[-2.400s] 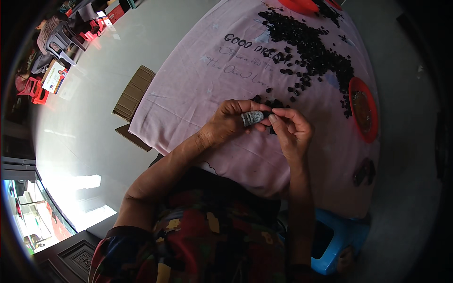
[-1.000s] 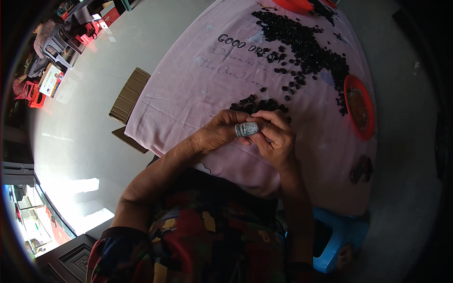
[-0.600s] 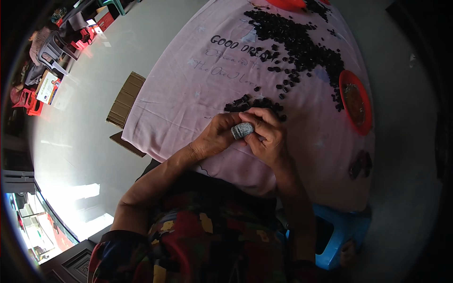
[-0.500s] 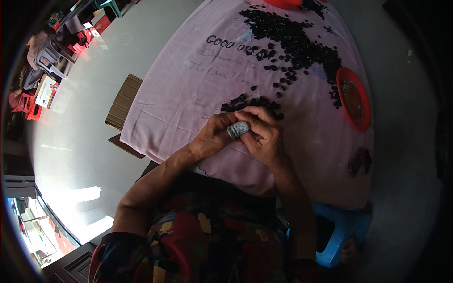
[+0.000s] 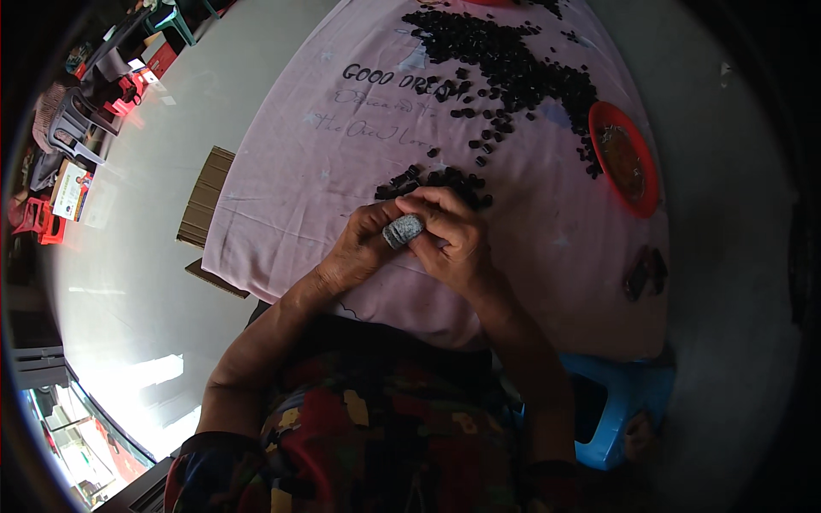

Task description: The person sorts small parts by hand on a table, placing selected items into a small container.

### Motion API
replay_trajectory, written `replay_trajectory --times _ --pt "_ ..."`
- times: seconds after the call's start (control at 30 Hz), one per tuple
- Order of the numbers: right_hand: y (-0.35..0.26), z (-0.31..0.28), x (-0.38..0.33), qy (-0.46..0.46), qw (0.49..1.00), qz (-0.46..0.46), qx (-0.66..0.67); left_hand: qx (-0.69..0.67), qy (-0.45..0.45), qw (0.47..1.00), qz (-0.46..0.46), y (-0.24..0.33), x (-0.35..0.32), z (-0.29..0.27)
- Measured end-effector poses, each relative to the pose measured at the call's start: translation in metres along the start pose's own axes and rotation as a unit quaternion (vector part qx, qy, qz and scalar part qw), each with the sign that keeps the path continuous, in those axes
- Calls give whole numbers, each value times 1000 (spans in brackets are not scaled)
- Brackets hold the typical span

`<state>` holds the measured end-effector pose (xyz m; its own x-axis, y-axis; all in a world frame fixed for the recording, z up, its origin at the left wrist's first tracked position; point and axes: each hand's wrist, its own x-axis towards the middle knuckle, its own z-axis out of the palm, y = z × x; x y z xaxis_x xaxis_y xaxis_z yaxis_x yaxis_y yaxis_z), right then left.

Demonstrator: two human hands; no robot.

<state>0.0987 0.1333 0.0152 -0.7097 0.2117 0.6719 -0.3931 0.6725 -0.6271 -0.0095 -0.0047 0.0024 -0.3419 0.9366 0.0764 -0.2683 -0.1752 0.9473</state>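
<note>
My left hand and my right hand meet over the near part of a pink cloth with printed lettering. Both have bent fingers pinched together at the tips; whatever they hold is small and hidden. Between them shows a grey, rough-textured wrap, apparently around my left thumb. Just beyond my fingers lies a small cluster of black pieces, small and block-like. A far larger spread of the same black pieces covers the far part of the cloth.
A red dish with small shiny bits in it stands at the right edge. Nearer lies a dark object I cannot make out. A blue stool is at lower right, cardboard at left. Farther left are a grey chair and a red stool.
The whole view has shifted, so table and hands appear slightly farther left and higher. My hands keep nearly the same pinch together; the grey wrap has tilted only a little.
</note>
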Motion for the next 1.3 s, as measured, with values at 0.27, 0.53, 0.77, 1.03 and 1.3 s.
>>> replay_trajectory --times 0.27,0.53,0.77,1.03,1.3 --pt "0 2 0 8 1000 1 7 -11 7 1000 -15 6 -2 2" --pt "-3 -5 2 -4 1000 1 1 -12 6 1000 -15 10 -1 8" --pt "-1 -4 2 -10 1000 -11 -7 10 -18 1000 -2 13 1 5" --pt "-1 0 0 -4 1000 11 -9 22 0 1000 6 9 2 4" --pt "-4 1 2 8 999 -5 -32 -27 5 1000 -5 1 2 2"
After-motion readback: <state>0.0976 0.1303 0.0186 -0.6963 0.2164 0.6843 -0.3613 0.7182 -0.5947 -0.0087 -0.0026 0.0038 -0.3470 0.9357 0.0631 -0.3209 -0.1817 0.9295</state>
